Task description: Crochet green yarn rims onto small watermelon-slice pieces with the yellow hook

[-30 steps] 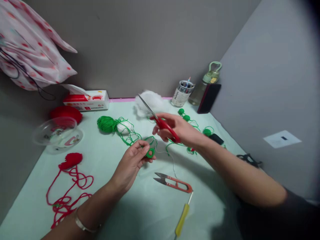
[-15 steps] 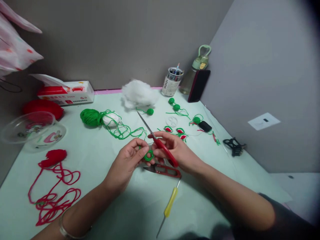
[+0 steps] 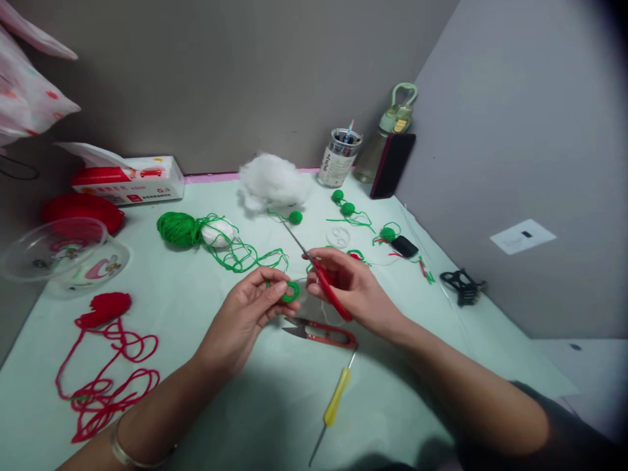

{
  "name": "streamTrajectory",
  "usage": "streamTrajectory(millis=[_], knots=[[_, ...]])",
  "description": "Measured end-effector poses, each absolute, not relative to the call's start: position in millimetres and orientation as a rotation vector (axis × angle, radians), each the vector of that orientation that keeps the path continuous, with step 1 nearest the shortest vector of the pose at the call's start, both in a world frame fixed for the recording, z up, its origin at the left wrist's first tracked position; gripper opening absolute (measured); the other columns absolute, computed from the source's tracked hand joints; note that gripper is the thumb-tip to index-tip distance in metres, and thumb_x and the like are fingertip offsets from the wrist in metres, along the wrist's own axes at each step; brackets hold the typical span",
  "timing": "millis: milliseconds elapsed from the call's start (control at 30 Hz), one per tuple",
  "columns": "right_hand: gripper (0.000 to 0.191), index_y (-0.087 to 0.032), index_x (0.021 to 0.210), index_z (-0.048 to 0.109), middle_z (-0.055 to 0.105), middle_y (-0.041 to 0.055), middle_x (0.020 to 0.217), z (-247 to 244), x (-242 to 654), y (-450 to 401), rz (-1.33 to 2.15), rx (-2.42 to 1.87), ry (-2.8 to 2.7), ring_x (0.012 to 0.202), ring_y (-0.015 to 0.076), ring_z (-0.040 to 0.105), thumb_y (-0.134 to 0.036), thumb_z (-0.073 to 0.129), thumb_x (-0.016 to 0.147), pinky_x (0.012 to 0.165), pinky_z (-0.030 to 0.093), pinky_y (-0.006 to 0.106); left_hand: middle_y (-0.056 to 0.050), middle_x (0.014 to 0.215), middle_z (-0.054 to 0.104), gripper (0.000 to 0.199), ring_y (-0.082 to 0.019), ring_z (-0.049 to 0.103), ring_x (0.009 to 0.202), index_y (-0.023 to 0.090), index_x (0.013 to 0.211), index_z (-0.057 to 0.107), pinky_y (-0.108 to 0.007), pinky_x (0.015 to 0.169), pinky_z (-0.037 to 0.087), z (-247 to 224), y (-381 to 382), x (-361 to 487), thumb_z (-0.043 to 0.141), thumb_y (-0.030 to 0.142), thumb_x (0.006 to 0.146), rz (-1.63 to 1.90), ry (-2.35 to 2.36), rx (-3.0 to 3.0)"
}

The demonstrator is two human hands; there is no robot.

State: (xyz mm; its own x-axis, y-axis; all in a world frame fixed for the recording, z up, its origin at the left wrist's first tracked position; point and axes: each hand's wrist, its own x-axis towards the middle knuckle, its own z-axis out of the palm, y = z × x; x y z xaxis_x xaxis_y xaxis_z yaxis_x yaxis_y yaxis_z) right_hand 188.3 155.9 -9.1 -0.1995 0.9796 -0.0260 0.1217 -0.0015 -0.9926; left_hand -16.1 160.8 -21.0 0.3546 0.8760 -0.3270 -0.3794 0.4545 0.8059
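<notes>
My left hand point(image 3: 245, 311) pinches a small green crocheted ring point(image 3: 290, 292) between thumb and fingers, its opening showing. To its right, my right hand point(image 3: 350, 284) grips what look like red-handled scissors point(image 3: 330, 291), the long metal point angled up and away to the left. A thin pale thread hangs by the right fingers; where it ends is unclear. Below both hands lie orange-red thread snips point(image 3: 326, 333), blades pointing left. A yellow-handled crochet hook point(image 3: 337, 396) rests nearer me on the table.
Behind my hands are a green yarn ball point(image 3: 177, 229), white stuffing point(image 3: 272, 183) and small green balls point(image 3: 348, 209). Red yarn point(image 3: 110, 311) trails at left, near clear plastic containers point(image 3: 93, 265). A pen tin point(image 3: 338, 158), bottle point(image 3: 370, 154) and phone point(image 3: 392, 167) stand at the back right.
My hands have drawn apart. My right hand with the scissors has shifted right and slightly up, while the green ring has risen a little in my left hand.
</notes>
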Motion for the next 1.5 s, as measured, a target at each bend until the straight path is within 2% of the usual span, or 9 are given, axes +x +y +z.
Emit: streamTrajectory(millis=[67, 133, 233, 400, 933, 1100, 1400, 1500], knots=[[0.044, -0.024, 0.126, 0.062, 0.071, 0.0057, 0.109, -8.4, 199.2, 155.6, 0.994, -1.248, -1.719, 0.092, 0.018, 0.067, -0.031, 0.079, 0.086, 0.083, 0.056, 0.033, 0.002, 0.078, 0.075, 0.026, -0.01, 0.073, 0.07, 0.018, 0.089, 0.071, -0.017, 0.068, 0.058, -19.4, 163.8, -18.2, 0.091, 0.031, 0.078, 0.949, 0.876, 0.65], [0.048, -0.025, 0.135, 0.058, 0.07, 0.0086, 0.116, -7.7, 209.3, 155.2, 0.744, -1.265, -1.967, 0.096, 0.0203, 0.066, -0.032, 0.075, 0.09, 0.085, 0.057, 0.035, 0.002, 0.079, 0.074, 0.025, -0.01, 0.073, 0.071, 0.018, 0.087, 0.073, -0.017, 0.07, 0.06, -18.2, 166.7, -20.5, 0.092, 0.03, 0.076, 1.0, 0.887, 0.63], [0.054, -0.022, 0.137, 0.055, 0.068, 0.0112, 0.112, -6.5, 218.5, 154.9, 0.426, -1.252, -2.227, 0.096, 0.024, 0.064, -0.04, 0.075, 0.091, 0.081, 0.056, 0.037, 0.002, 0.08, 0.073, 0.023, -0.011, 0.073, 0.073, 0.018, 0.087, 0.074, -0.018, 0.071, 0.061, -17.5, 170.0, -23.9, 0.092, 0.029, 0.076, 1.052, 0.896, 0.635], [0.039, -0.018, 0.134, 0.054, 0.067, 0.0115, 0.103, -8.3, 221.2, 154.3, 0.012, -1.2, -2.373, 0.092, 0.0262, 0.062, -0.033, 0.06, 0.099, 0.074, 0.054, 0.037, 0.001, 0.085, 0.071, 0.02, -0.01, 0.07, 0.073, 0.018, 0.087, 0.076, -0.018, 0.069, 0.061, -17.1, 172.7, -25.8, 0.09, 0.029, 0.078, 1.12, 0.916, 0.665], [0.035, -0.018, 0.13, 0.058, 0.068, 0.0109, 0.099, -13.1, 214.7, 149.0, -0.18, -1.322, -2.45, 0.084, 0.0252, 0.061, -0.028, 0.058, 0.096, 0.065, 0.047, 0.034, 0.0, 0.086, 0.07, 0.02, -0.012, 0.066, 0.078, 0.017, 0.085, 0.077, -0.019, 0.072, 0.063, -15.9, 170.5, -22.4, 0.09, 0.031, 0.078, 1.134, 0.951, 0.634], [0.04, -0.019, 0.134, 0.056, 0.068, 0.0115, 0.103, -14.8, 215.1, 147.6, -0.158, -1.351, -2.443, 0.086, 0.0253, 0.061, -0.027, 0.06, 0.096, 0.066, 0.047, 0.034, -0.001, 0.09, 0.07, 0.017, -0.012, 0.066, 0.079, 0.017, 0.085, 0.077, -0.021, 0.074, 0.064, -17.5, 170.1, -21.5, 0.089, 0.028, 0.08, 1.135, 0.949, 0.632], [0.039, -0.015, 0.135, 0.055, 0.069, 0.0109, 0.097, -10.5, 211.0, 144.7, -0.329, -1.349, -2.415, 0.082, 0.0248, 0.062, -0.022, 0.056, 0.097, 0.066, 0.051, 0.035, 0.0, 0.088, 0.069, 0.017, -0.011, 0.067, 0.08, 0.017, 0.082, 0.076, -0.022, 0.079, 0.065, -17.7, 169.5, -21.9, 0.09, 0.027, 0.079, 1.148, 0.94, 0.603], [0.042, -0.014, 0.138, 0.053, 0.068, 0.0113, 0.099, -10.8, 210.3, 142.8, -0.287, -1.38, -2.413, 0.084, 0.0249, 0.063, -0.022, 0.056, 0.096, 0.067, 0.052, 0.035, 0.0, 0.088, 0.069, 0.015, -0.011, 0.068, 0.077, 0.017, 0.082, 0.077, -0.022, 0.077, 0.065, -16.5, 170.2, -20.8, 0.089, 0.024, 0.079, 1.12, 0.944, 0.565]])
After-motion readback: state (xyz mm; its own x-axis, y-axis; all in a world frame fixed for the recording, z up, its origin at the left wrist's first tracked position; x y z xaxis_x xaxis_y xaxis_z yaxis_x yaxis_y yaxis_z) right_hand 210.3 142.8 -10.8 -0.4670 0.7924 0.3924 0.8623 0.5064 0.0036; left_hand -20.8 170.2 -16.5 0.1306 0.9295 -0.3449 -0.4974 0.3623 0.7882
